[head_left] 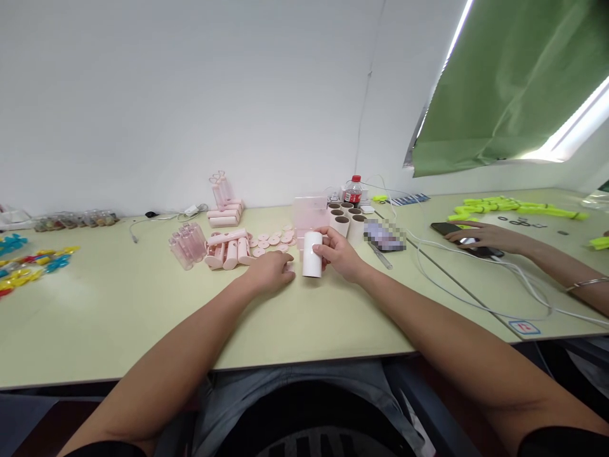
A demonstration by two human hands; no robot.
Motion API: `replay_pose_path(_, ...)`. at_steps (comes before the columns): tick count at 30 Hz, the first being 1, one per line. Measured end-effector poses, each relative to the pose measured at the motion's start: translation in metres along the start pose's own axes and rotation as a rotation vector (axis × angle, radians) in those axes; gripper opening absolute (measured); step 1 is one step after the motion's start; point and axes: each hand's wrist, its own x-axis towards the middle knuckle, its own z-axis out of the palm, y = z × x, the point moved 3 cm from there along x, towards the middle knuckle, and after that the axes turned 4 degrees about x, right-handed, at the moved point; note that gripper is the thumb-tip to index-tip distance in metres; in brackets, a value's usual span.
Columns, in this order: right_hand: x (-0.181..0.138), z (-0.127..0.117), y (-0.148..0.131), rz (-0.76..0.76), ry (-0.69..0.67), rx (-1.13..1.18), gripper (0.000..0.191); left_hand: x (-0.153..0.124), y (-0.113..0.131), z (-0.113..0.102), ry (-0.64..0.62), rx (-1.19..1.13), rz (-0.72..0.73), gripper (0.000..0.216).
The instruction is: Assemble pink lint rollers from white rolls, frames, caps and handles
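Note:
My right hand is wrapped round a white cylinder that stands upright on the pale green table. My left hand rests palm down just left of the cylinder, fingers curled, its fingertips near a small pink disc; whether it holds anything is hidden. Behind my hands lie several pink discs, pink tubes lying in a row and clear pink tubes. A group of open cardboard tubes stands behind my right hand.
A cola bottle and a translucent pink box stand at the back. Another person's hand rests on a phone at the right, with white cables trailing. Neon-yellow pieces lie far right, coloured clips far left.

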Motion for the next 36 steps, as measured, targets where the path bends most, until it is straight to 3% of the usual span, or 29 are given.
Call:
replay_pose_path(8,0.004,-0.010,-0.003,-0.047,0.267,0.227,0.042,0.001,0.003,-0.009,0.200,-0.606,-0.142,0.044)
replay_pose_path(13,0.005,-0.013,-0.002,-0.070,0.277,0.312,0.042,0.001,0.003,-0.007,0.266,-0.786,-0.102,0.045)
replay_pose_path(21,0.003,-0.009,-0.003,-0.075,0.247,0.312,0.045,0.004,0.003,0.001,0.258,-0.891,-0.025,0.043)
replay_pose_path(36,0.005,-0.011,-0.002,-0.042,0.226,0.274,0.036,0.005,0.001,0.000,0.328,-1.014,-0.091,0.054)
